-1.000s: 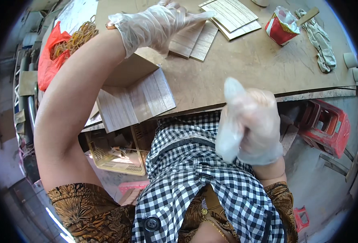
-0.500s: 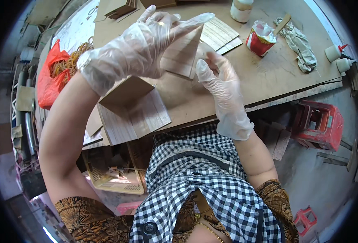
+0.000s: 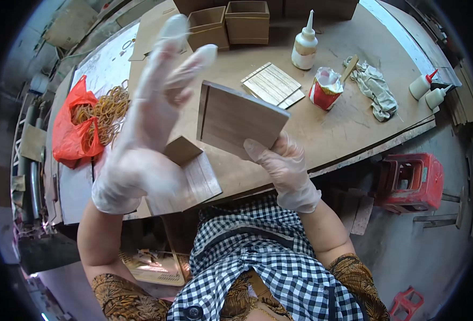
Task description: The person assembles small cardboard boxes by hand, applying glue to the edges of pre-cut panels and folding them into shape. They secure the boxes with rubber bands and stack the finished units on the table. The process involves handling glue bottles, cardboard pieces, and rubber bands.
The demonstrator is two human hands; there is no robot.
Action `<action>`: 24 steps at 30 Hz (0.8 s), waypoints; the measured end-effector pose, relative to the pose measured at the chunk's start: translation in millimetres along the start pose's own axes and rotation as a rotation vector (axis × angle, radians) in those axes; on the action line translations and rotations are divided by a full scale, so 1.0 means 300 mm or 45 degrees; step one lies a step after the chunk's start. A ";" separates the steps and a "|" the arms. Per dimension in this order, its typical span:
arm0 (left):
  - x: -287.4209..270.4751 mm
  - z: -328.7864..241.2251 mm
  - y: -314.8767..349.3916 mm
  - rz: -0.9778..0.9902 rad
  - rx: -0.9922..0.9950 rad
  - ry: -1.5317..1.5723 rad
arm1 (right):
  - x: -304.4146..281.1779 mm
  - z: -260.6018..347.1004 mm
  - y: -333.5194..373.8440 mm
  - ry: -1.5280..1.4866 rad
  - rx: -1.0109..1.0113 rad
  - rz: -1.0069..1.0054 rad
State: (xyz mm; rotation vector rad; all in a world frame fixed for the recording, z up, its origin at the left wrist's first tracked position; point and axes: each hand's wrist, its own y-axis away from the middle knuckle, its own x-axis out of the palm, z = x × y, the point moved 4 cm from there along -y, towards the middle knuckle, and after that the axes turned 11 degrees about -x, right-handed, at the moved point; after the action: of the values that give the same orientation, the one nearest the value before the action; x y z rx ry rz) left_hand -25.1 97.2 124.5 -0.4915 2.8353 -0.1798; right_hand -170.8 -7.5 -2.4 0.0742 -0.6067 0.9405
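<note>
My right hand (image 3: 284,166), in a clear plastic glove, grips a square wooden panel (image 3: 241,117) by its lower right corner. The panel is tilted up above the table, with a dark groove along its left edge. Spread fingers and some motion blur show on my gloved left hand (image 3: 151,117), which is raised left of the panel and holds nothing. Partly behind that hand, pieces of grooved wood (image 3: 193,179) stand joined at an angle at the table's near edge. Two light wooden panels (image 3: 272,85) lie stacked beyond the held one.
Open-topped brown boxes (image 3: 247,24) stand at the back. A glue bottle (image 3: 304,45), a red cup with a stick (image 3: 326,88) and a rag (image 3: 375,88) sit to the right. Rubber bands (image 3: 108,112) spill from a red bag (image 3: 76,128) at left. A red stool (image 3: 413,182) stands beyond the table.
My left hand has moved left, away from the panel, with its fingers spread. The panel is now held up in my right hand. The view has shifted, showing more of the table's far side.
</note>
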 end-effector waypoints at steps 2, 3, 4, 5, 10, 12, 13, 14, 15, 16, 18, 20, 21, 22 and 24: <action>-0.062 0.008 0.040 -0.206 -0.031 0.132 | 0.018 0.002 0.016 0.073 -0.056 0.016; -0.078 0.007 0.055 -0.236 -0.029 0.156 | 0.017 0.006 0.023 0.136 -0.054 0.007; -0.091 0.008 0.076 -0.267 -0.027 0.180 | 0.014 0.007 0.030 0.198 -0.053 -0.001; -0.104 0.008 0.099 -0.297 -0.025 0.204 | 0.010 0.003 0.035 0.263 -0.144 0.041; -0.232 0.083 0.271 -0.752 -0.199 0.061 | 0.021 -0.027 0.056 0.355 -0.126 -0.073; -0.278 0.128 0.333 -0.916 -0.139 0.118 | 0.027 -0.059 0.068 0.372 -0.099 -0.133; -0.293 0.148 0.362 -1.013 -0.102 0.140 | 0.027 -0.079 0.077 0.379 -0.073 -0.176; -0.305 0.171 0.389 -1.111 -0.065 0.161 | 0.026 -0.099 0.086 0.387 -0.048 -0.219; -0.308 0.196 0.414 -1.127 -0.031 0.172 | 0.031 -0.120 0.096 0.410 -0.060 -0.248; -0.332 0.260 0.459 -1.119 -0.030 0.233 | 0.042 -0.145 0.105 0.424 -0.072 -0.266; -0.386 0.402 0.514 -1.057 -0.021 0.370 | 0.049 -0.174 0.117 0.490 -0.106 -0.299; -0.294 0.427 0.495 -1.116 -0.057 0.473 | 0.051 -0.191 0.120 0.598 -0.139 -0.284; -0.273 0.465 0.504 -1.067 -0.038 0.547 | 0.054 -0.197 0.123 0.649 -0.165 -0.274; -0.239 0.487 0.499 -1.016 -0.020 0.623 | 0.058 -0.203 0.126 0.702 -0.203 -0.260; -0.162 0.487 0.487 -1.056 -0.141 0.697 | 0.062 -0.213 0.134 0.730 -0.225 -0.257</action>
State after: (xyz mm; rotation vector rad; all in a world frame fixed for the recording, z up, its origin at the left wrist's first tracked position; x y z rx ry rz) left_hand 13.1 239.4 -28.4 -1.8712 2.9326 -0.3482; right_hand -164.8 50.4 -53.9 -0.2807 -0.1434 0.6643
